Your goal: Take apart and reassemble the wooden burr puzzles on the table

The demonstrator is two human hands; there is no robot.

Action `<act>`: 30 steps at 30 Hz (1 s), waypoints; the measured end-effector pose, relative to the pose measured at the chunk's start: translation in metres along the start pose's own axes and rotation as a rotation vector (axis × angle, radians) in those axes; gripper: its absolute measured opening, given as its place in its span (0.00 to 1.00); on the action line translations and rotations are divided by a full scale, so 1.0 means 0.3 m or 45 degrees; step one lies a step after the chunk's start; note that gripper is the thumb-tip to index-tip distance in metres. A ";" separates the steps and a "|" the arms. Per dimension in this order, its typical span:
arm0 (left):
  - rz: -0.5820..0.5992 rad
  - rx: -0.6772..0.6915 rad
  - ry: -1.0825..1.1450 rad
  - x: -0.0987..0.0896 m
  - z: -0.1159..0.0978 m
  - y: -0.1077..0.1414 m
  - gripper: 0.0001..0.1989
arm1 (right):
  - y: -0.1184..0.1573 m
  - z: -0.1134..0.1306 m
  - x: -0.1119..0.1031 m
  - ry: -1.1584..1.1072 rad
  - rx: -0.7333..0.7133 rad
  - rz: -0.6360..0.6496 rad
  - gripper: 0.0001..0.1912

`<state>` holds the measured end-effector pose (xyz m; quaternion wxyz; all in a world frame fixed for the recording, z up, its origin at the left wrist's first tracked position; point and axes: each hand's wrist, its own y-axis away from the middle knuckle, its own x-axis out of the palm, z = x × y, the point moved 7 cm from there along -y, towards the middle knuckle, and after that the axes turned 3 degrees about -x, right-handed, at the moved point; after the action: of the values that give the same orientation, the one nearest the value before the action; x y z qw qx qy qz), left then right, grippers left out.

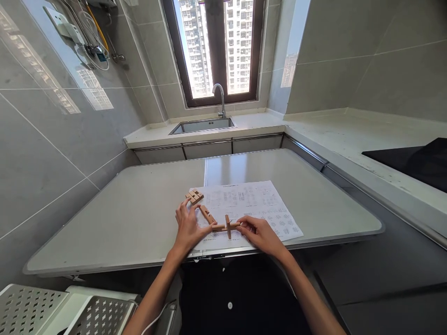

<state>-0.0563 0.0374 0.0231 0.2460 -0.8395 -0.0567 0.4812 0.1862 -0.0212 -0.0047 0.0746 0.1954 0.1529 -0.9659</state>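
Note:
My left hand (188, 227) has its thumb and index finger at the two ends of a notched wooden puzzle stick (207, 214), which slants between them. Its thumb tip also comes close to the left end of a crossed pair of wooden puzzle sticks (228, 227). In that pair, one stick lies crosswise and the other stands across its middle. My right hand (258, 234) pinches the pair's right end between thumb and fingers. Beyond my left fingers sits a cluster of notched wooden puzzle pieces (194, 196). Beneath everything lies a printed sheet (260, 197) with rows of small diagrams.
The sheet rests on a pale folding table (139, 218) near its front edge. Behind stand a counter with a sink (202, 125) and a tap (222, 100). A black panel (408, 160) lies on the right counter. A perforated white rack (31, 307) is at lower left.

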 end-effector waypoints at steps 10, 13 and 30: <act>0.098 0.072 -0.104 0.036 -0.014 0.008 0.33 | 0.010 -0.006 -0.001 -0.003 0.017 -0.010 0.16; 0.090 0.093 -0.091 0.033 -0.019 0.012 0.33 | 0.012 -0.008 -0.001 -0.001 0.019 -0.010 0.17; -0.049 0.029 0.004 0.020 0.027 0.020 0.14 | 0.014 -0.014 -0.001 0.017 0.027 -0.018 0.17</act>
<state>-0.0607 0.0370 0.0123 0.2648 -0.8361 -0.0672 0.4757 0.1889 -0.0238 -0.0095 0.0648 0.2014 0.1444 -0.9666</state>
